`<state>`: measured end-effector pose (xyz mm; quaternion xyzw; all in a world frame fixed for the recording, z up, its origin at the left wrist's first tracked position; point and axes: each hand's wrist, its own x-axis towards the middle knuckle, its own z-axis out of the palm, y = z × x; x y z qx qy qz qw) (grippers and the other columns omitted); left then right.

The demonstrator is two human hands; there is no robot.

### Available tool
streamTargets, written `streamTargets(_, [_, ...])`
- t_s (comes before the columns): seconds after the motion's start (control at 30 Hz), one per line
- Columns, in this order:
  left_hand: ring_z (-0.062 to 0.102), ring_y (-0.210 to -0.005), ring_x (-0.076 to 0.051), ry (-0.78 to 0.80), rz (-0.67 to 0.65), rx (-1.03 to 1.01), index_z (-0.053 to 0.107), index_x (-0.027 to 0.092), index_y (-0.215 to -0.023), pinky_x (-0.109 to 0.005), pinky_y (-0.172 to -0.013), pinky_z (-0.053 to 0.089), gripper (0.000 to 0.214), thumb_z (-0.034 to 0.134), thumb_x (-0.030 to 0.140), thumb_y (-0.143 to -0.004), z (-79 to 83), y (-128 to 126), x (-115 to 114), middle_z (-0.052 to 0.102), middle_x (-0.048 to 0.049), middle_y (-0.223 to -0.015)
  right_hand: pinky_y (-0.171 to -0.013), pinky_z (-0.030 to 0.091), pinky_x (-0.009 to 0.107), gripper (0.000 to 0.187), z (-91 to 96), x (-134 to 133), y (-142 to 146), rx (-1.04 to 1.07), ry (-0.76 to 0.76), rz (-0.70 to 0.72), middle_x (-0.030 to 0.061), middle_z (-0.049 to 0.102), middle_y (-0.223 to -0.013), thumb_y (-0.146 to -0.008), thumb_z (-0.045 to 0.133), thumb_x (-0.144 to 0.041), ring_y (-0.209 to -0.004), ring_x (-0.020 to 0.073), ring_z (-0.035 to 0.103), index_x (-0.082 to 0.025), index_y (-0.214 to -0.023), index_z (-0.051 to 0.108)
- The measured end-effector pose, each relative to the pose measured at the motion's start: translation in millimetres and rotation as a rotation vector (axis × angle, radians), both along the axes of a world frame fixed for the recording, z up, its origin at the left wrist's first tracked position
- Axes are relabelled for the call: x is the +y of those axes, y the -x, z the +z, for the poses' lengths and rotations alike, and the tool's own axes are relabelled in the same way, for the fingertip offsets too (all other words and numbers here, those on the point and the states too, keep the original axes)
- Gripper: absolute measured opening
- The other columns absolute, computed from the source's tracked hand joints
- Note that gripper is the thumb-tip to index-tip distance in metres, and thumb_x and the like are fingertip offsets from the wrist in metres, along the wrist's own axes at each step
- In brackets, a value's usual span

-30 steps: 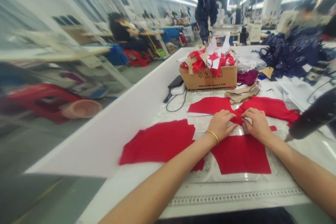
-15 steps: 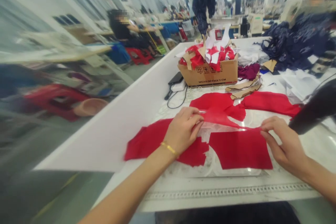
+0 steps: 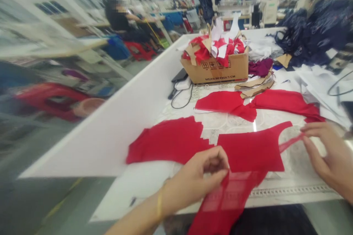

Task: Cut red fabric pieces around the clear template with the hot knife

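My left hand point(image 3: 208, 170) is closed in a pinch on a thin red fabric piece point(image 3: 217, 209), low over the table's near side. This piece looks sheer in part and hangs down past the front edge. At the right, my right hand point(image 3: 327, 154) pinches the end of a narrow red strip point(image 3: 292, 142), which seems to belong to the same cloth; blur hides the join. Between the hands lies a flat red panel point(image 3: 249, 152). Left of it, red cut pieces point(image 3: 168, 139) rest in a stack with stepped edges.
Beyond lie two more red pieces, one point(image 3: 220, 102) at left and one point(image 3: 284, 102) at right. A cardboard box point(image 3: 217, 71) overflows with scraps. A white side board point(image 3: 110, 125) bounds the left; a ruler tape point(image 3: 292, 191) runs along the front. Dark garments point(image 3: 317, 40) are heaped at the far right.
Both hands have come nearer to me, drawing the thin red fabric off the middle of the table and down over the front edge. My right hand has also shifted right, and the view has tilted.
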<state>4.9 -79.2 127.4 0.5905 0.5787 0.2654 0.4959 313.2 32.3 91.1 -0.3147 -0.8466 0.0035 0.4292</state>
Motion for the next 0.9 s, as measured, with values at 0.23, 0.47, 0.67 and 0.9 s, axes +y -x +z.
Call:
streamTargets(0.23, [0.066, -0.075, -0.017, -0.384, -0.019, 0.483, 0.057, 0.022, -0.101, -0.029, -0.072, 0.051, 0.014, 0.049, 0.019, -0.091, -55.2, 1.0, 40.1, 0.067, 0.0001, -0.082, -0.078, 0.052, 0.042, 0.011, -49.3, 61.0, -7.6, -0.330, 0.018, -0.133, 0.0120, 0.064, -0.095, -0.091, 0.049, -0.019, -0.086, 0.0279, 0.060, -0.021, -0.082, 0.055])
streamTargets(0.47, [0.066, -0.084, -0.022, -0.524, -0.017, 0.655, 0.060, 0.022, -0.104, -0.037, -0.082, 0.053, 0.017, 0.053, 0.014, -0.091, -69.7, -2.2, 61.4, 0.067, -0.0024, -0.085, -0.078, 0.048, 0.042, 0.013, -57.1, 70.1, -1.3, -0.428, -0.037, -0.245, 0.0135, 0.066, -0.096, -0.092, 0.047, -0.019, -0.086, 0.0292, 0.058, -0.019, -0.086, 0.058])
streamTargets(0.67, [0.064, -0.084, -0.024, -0.631, -0.028, 0.740, 0.062, 0.021, -0.101, -0.038, -0.079, 0.052, 0.016, 0.054, 0.012, -0.092, -77.8, -3.2, 69.1, 0.068, -0.0044, -0.087, -0.069, 0.046, 0.041, 0.011, -68.7, 76.2, -3.4, -0.397, -0.038, -0.283, 0.0137, 0.065, -0.093, -0.090, 0.049, -0.017, -0.081, 0.0284, 0.057, -0.018, -0.082, 0.057])
streamTargets(0.9, [0.064, -0.095, -0.027, -0.835, -0.039, 0.807, 0.064, 0.018, -0.104, -0.043, -0.083, 0.056, 0.016, 0.050, 0.016, -0.097, -74.3, -20.6, 66.7, 0.068, -0.0103, -0.100, -0.073, 0.056, 0.042, 0.007, -53.1, 60.3, 5.7, -0.248, -0.055, -0.194, 0.0133, 0.063, -0.096, -0.092, 0.050, -0.012, -0.088, 0.0274, 0.062, -0.018, -0.091, 0.055])
